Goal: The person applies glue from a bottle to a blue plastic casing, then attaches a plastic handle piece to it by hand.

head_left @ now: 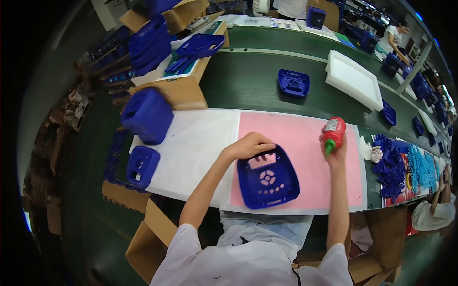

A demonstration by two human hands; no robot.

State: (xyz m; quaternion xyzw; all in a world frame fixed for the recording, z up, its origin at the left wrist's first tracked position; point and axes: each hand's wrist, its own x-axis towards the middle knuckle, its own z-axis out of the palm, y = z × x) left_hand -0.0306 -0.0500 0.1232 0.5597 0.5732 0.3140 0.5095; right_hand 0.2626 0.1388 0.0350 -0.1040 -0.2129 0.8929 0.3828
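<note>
My left hand (251,145) is closed on the upper left rim of a blue plastic housing panel (281,188). Round and rectangular cutouts in the panel let the pink sheet (324,190) beneath show through. Raised over the right side of that sheet, my right hand (338,150) grips a red squeeze bottle (334,127). The bottle's green nozzle points down toward me, to the right of the panel and apart from it.
Blue housings (149,116) stand at the left, beside a wooden stand (188,90) stacked with more. Another blue panel (294,83) and a white tray (354,80) lie farther back. At right are piles of dark blue parts (389,164) and light blue parts (421,167). Other people work beyond.
</note>
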